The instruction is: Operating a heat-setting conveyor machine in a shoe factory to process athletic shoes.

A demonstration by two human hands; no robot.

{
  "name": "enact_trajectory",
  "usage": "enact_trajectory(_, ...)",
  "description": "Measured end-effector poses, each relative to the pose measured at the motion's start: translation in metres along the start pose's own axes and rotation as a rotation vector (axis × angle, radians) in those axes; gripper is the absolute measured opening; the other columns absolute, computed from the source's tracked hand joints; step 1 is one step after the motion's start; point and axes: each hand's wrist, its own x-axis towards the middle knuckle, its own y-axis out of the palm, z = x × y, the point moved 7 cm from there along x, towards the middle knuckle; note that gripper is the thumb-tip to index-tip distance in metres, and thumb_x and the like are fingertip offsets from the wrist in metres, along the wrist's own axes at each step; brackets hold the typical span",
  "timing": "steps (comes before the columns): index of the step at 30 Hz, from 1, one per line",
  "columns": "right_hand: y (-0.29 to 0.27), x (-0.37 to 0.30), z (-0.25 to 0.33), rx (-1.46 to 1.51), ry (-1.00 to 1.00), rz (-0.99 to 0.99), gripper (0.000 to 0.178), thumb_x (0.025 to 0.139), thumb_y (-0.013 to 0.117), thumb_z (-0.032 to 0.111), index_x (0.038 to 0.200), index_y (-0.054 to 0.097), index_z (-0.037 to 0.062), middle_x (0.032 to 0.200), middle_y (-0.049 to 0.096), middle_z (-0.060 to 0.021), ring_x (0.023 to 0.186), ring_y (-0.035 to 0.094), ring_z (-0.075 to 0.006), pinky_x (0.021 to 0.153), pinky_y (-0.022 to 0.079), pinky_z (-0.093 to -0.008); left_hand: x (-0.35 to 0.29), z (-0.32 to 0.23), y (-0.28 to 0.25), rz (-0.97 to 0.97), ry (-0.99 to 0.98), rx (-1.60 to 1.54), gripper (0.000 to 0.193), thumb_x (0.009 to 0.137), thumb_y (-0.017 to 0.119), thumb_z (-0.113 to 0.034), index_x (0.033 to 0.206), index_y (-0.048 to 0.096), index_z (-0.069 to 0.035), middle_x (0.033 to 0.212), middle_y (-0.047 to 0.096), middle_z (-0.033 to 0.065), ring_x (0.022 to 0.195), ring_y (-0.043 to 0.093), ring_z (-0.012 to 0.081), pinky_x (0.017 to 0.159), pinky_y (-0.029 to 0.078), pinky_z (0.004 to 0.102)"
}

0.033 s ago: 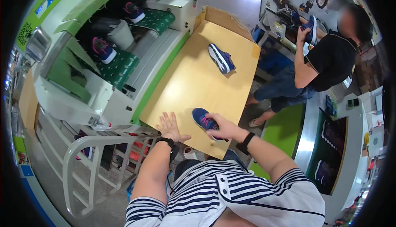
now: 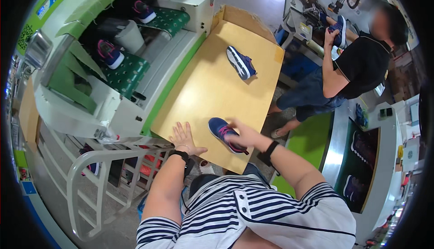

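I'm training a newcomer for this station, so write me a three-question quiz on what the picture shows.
1. How does the far shoe lie on the tan board?
A) standing upright
B) tipped on its side
C) hanging over an edge

2. True or false: the person's left hand has its fingers spread.

3. Which of the person's hands is over the near shoe?

Key: 1. B; 2. True; 3. The right hand.

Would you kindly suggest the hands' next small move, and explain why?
Perhaps slide the left hand over to steady the near shoe: that hand lies spread on the table, holding nothing, while only the right hand is at the shoe.
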Motion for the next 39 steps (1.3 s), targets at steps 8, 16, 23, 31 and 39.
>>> enact_trajectory(8,-0.168,0.168,-0.113,-0.46,0.087,-0.643,0.093,0.065,0.089,0.042,0.134,0.049,-0.0051,0.117,0.061,-0.0261,0.109,0.059,-0.0427,0.094,0.05,-0.0448,0.005,-0.006,-0.007,0.017,-0.06,-0.031,0.149,0.059,0.082,-0.07,0.159,-0.015,-0.014,0.162,-0.021,0.0264,0.15,-0.016,0.0454,0.115,0.006,0.0686)
enact_trajectory(16,-0.16,0.163,-0.143,-0.293,0.065,-0.836,0.076,0.075,0.08,0.03,0.136,0.049,-0.0017,0.128,0.054,-0.0257,0.121,0.052,-0.0423,0.103,0.044,-0.0456,0.013,-0.013,-0.004,0.046,-0.029,-0.074,0.153,0.056,0.084,-0.07,0.159,-0.014,-0.014,0.161,-0.022,0.0271,0.149,-0.019,0.0464,0.115,0.003,0.0693)
enact_trajectory(23,-0.08,0.02,-0.057,-0.408,-0.132,-0.614,0.068,0.071,0.084,0.015,0.129,0.049,0.0066,0.137,0.04,-0.0228,0.131,0.04,-0.0426,0.107,0.04,-0.0479,0.008,-0.001,0.006,0.007,-0.014,-0.093,0.153,0.057,0.085,-0.066,0.158,-0.016,-0.011,0.16,-0.024,0.0288,0.148,-0.02,0.0471,0.113,0.002,0.0708)
enact_trajectory(31,-0.07,0.057,-0.093,0.262,0.141,-0.533,0.077,0.075,0.083,0.022,0.137,0.046,-0.0051,0.119,0.064,-0.0209,0.111,0.064,-0.0299,0.096,0.049,-0.0371,0.017,-0.012,-0.003,0.055,-0.038,-0.029,0.147,0.064,0.08,-0.068,0.158,-0.017,-0.012,0.161,-0.021,0.0274,0.15,-0.015,0.0453,0.115,0.003,0.0681)
enact_trajectory(39,-0.069,0.01,0.086,0.99,-0.114,-0.272,0.07,0.091,0.072,0.029,0.145,0.04,-0.0035,0.143,0.049,-0.0199,0.129,0.052,-0.0252,0.105,0.043,-0.0332,-0.059,-0.091,-0.103,0.152,0.656,-1.667,0.094,0.091,0.042,-0.076,0.153,0.031,-0.006,0.151,0.042,0.0181,0.138,0.043,0.0326,0.109,0.04,0.0504)
